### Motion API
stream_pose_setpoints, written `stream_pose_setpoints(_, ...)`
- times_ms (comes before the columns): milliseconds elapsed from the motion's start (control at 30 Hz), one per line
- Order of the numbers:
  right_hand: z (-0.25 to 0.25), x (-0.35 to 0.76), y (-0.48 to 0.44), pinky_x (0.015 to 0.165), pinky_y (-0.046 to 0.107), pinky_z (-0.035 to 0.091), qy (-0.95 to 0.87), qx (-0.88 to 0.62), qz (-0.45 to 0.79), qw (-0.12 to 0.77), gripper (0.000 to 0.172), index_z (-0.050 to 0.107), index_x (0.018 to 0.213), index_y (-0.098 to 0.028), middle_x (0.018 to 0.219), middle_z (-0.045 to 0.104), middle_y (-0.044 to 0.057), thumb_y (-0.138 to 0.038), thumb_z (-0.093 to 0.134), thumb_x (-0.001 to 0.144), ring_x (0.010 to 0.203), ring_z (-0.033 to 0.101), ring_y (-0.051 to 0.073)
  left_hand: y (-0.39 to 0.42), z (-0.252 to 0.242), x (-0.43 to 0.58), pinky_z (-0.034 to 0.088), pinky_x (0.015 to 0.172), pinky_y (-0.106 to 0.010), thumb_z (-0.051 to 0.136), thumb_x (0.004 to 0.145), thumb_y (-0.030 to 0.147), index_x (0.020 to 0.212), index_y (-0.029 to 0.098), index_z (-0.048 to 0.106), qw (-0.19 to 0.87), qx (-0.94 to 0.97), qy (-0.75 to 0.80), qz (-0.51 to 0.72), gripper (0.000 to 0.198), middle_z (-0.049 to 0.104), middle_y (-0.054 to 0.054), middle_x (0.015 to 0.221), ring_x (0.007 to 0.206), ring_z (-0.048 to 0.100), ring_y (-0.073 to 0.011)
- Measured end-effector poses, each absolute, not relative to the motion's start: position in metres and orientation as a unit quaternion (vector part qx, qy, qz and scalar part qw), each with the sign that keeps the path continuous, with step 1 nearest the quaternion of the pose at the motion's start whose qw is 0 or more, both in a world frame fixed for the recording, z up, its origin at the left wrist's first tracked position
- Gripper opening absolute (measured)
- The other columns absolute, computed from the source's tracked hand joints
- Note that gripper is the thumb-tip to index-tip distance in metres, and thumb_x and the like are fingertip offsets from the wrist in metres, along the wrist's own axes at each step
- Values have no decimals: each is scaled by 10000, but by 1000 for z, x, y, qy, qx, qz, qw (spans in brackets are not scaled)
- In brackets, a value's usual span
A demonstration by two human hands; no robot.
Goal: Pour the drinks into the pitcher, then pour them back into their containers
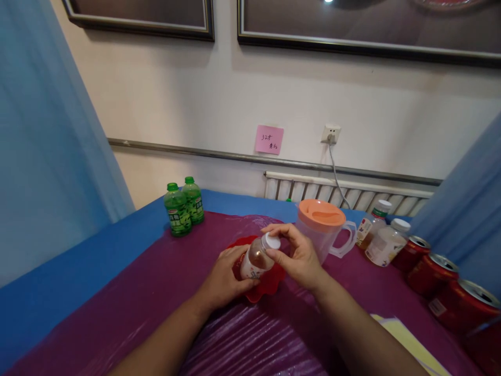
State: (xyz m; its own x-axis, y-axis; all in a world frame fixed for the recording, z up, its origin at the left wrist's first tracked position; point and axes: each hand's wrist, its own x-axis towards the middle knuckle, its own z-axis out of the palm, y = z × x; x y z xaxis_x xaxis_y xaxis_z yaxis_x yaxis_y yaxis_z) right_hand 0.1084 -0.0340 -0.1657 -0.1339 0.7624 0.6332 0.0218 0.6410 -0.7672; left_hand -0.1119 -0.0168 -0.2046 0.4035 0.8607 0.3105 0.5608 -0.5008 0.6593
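Note:
A clear plastic bottle [258,257] with a white cap [271,241] and a printed label leans slightly over a red scalloped dish [278,277]. Around its lower body my left hand [227,277] is wrapped, thumb in front. The fingers and thumb of my right hand [297,256] pinch the white cap from the right side. The cap sits on the bottle's neck. Part of the dish is hidden behind the bottle and my hands. Just behind my right hand stands a clear pitcher [321,237] with an orange lid [321,212].
Two green bottles [180,211] stand at the back left. On the right are two white-capped bottles [387,243], several red cans [432,271] and yellow paper [410,342]. A purple plastic sheet [148,292] covers the blue table [117,245]. A cord [335,172] hangs from the wall socket.

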Motion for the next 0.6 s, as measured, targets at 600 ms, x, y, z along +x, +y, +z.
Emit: stream_pose_setpoints(600, -172, 118, -30, 1038, 380, 494, -670, -267, 314, 618, 299, 700, 1219, -312, 1226, 719, 37, -274, 737, 925, 1175, 652, 215, -20, -206, -113, 424, 1123, -470, 878, 697, 459, 1349, 273, 637, 226, 819, 419, 320, 719, 709, -60, 1331, 1236, 626, -325)
